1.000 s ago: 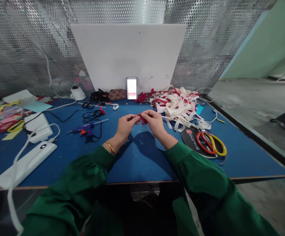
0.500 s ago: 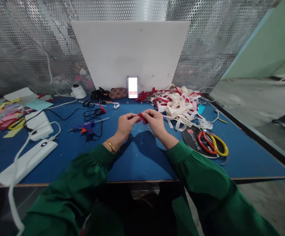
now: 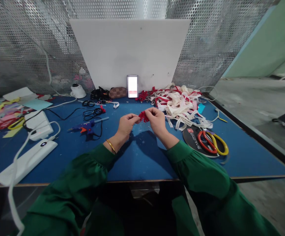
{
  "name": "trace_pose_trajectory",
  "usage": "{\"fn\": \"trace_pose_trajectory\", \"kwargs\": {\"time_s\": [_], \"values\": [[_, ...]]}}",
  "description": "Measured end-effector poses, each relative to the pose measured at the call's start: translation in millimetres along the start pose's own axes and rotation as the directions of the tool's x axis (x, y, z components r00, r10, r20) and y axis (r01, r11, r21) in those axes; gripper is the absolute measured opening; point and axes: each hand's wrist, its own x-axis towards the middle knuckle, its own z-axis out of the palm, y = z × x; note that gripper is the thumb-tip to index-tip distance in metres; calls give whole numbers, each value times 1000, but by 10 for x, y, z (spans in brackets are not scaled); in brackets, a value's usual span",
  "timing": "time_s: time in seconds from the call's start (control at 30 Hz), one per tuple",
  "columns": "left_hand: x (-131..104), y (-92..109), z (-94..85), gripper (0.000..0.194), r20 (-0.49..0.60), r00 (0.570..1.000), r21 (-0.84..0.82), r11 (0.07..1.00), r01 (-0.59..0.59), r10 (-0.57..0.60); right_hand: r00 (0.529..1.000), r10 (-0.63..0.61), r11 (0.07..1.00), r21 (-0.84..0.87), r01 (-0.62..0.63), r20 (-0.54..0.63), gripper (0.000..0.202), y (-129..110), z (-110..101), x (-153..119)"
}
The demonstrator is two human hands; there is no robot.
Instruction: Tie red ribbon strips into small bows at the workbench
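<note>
Between my two hands, a small gathered piece of red ribbon (image 3: 143,116) is held up over the blue table (image 3: 142,157). My left hand (image 3: 127,125) pinches its left side between thumb and fingertips. On its right side, my right hand (image 3: 156,122) grips it the same way, with the fingers partly covering it. Behind my right hand lies a heap of white and red ribbons (image 3: 179,105).
Right of my hands, red- and yellow-handled scissors (image 3: 212,143) rest on a black round disc (image 3: 191,139). On the left are a blue glue gun (image 3: 85,127), a white power strip (image 3: 27,162) and coloured scraps (image 3: 5,114). A phone (image 3: 132,87) leans against a white board (image 3: 130,49).
My right hand has shifted slightly right, and more of the red ribbon shows between the hands. My left hand has barely moved.
</note>
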Motion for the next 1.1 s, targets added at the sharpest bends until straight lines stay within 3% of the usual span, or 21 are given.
{"fn": "trace_pose_trajectory", "kwargs": {"time_s": [0.17, 0.27, 0.47, 0.6, 0.73, 0.8, 0.9, 1.1], "values": [[6, 16, -2, 22, 19, 1000, -48, 999, -7, 8, 999, -9, 999, -32, 11, 36, 21, 4, -3, 1], [15, -2, -4, 18, 12, 997, 21, 997, -73, 73, 999, -29, 997, -74, 32, 36, 21, 7, -4, 0], [22, -19, -5, 16, -14, 999, -21, 999, -50, 50, 1000, -16, 999, -37, 17, 24, 21, 40, 6, 6], [24, -28, -2, 15, 6, 991, 31, 990, -134, 134, 998, -11, 1000, -10, 12, 67, 25, 23, 11, 4], [32, -50, -7, 13, -48, 986, 49, 986, -157, 160, 986, 139, 976, 154, -152, 89, 42, -52, 12, 4], [40, -51, -16, 13, -82, 985, 18, 988, -152, 153, 962, 226, 950, 185, -253, 152, 44, -90, 15, -7], [49, -45, -28, 13, -118, 984, -11, 991, -134, 132, 949, 200, 956, 165, -244, 243, 36, -114, 28, -36], [14, -60, 6, 20, -70, 997, -96, 995, 7, -14, 975, 175, 958, 205, -200, 134, 22, -65, 38, -42]]}}
